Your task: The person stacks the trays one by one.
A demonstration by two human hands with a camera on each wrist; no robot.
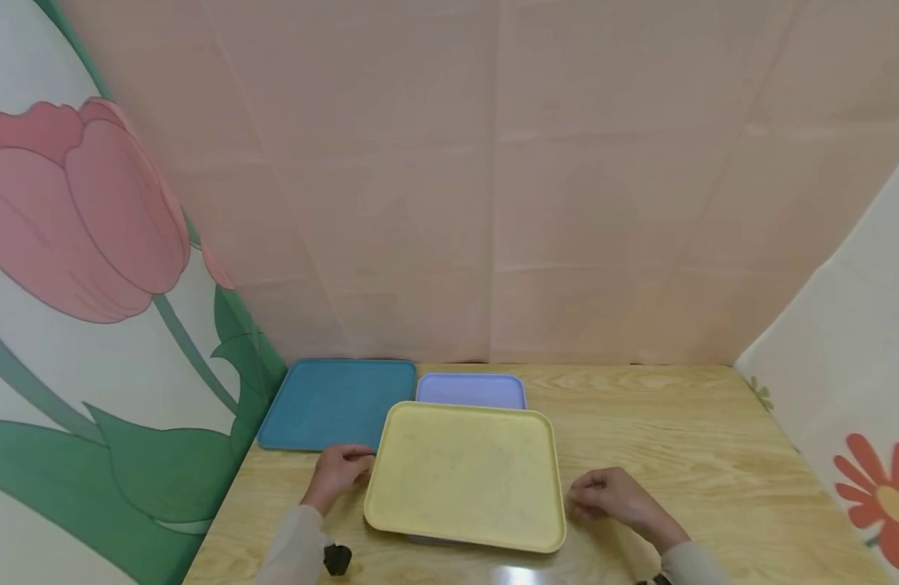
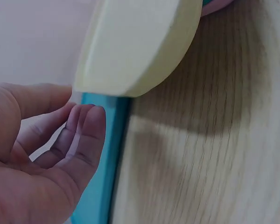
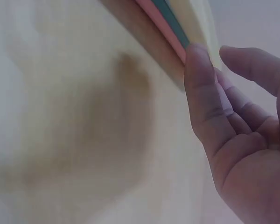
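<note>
A yellow tray (image 1: 464, 471) lies on top of a stack on the wooden table (image 1: 676, 439). My left hand (image 1: 341, 470) sits at its left edge with relaxed fingers. In the left wrist view that left hand (image 2: 79, 116) hovers just short of the yellow tray's corner (image 2: 140, 42), above a teal tray (image 2: 100, 177), holding nothing. My right hand (image 1: 610, 496) rests loosely curled beside the right edge. In the right wrist view the right hand (image 3: 224, 107) has a fingertip against the stacked pink, teal and yellow tray edges (image 3: 170, 28).
A blue tray (image 1: 340, 402) lies at the back left and a lavender tray (image 1: 470, 390) behind the yellow one. A floral panel (image 1: 91, 325) closes the left, a pink backdrop (image 1: 493, 203) the rear, a white flowered panel (image 1: 859, 390) the right.
</note>
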